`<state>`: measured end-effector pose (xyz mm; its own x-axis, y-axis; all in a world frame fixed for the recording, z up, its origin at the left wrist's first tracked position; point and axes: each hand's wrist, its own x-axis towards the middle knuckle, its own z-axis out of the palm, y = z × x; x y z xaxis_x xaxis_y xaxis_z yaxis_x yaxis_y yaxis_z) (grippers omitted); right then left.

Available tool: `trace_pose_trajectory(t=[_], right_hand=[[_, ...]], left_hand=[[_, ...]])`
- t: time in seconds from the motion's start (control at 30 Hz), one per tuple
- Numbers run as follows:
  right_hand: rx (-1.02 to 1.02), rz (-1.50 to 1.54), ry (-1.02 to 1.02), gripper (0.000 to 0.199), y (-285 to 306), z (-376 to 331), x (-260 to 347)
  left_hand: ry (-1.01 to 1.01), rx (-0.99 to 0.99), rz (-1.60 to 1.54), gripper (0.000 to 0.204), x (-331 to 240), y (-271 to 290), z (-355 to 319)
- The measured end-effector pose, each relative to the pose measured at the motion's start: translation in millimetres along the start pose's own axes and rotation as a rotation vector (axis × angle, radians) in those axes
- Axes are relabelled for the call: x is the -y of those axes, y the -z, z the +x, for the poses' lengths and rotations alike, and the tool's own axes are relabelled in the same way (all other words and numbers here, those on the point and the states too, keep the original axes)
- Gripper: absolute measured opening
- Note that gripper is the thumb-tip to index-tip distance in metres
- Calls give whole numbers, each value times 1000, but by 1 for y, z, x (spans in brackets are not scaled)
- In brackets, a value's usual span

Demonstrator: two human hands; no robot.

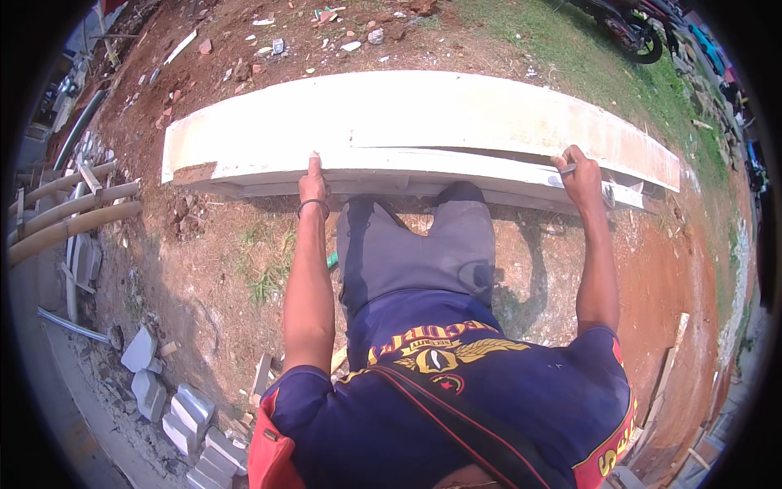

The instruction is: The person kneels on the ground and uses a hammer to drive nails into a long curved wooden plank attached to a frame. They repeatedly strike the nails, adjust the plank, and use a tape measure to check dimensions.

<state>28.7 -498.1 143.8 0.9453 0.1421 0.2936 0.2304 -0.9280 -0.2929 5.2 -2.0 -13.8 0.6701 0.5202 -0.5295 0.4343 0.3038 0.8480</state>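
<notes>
A long white panel (pixel 391 110) is laid from left to right just beyond the knees, with a near rail (pixel 456 163) set along its near edge. The work is judged to be partway along. From about the middle to the right, panel and rail are parted by a dark gap, which is widened toward the right. On the left, no gap is seen, though much detail is lost there in glare, so that stretch is judged to be joined or closed. Whether the gap is being opened or closed cannot be told from this view.

The thumb of the left hand (pixel 313 181) is laid on the rail's top, left of the middle; its other fingers are hidden, so their state cannot be told. At the right, by the gap, the fingers of the right hand (pixel 582 178) are curled, and a small metallic piece (pixel 567 169) is pinched between them; its kind cannot be made out.
</notes>
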Motion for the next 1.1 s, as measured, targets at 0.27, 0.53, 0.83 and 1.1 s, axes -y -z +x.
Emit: trace_pose_trajectory(t=[0.27, 0.53, 0.83, 1.1], right_hand=[[19, 1437, 189, 45, 26, 45, 171], [288, 1325, 219, 36, -16, 74, 247], [317, 997, 428, 41, -35, 103, 317], [423, 1212, 286, 40, -25, 94, 280]], left_hand=[[-78, -111, 72, 63, 8, 3, 12], [-1, 10, -39, 56, -2, -1, -2], [15, -28, -57, 61, -6, -2, -9], [-8, -33, 21, 55, -5, 1, -6]])
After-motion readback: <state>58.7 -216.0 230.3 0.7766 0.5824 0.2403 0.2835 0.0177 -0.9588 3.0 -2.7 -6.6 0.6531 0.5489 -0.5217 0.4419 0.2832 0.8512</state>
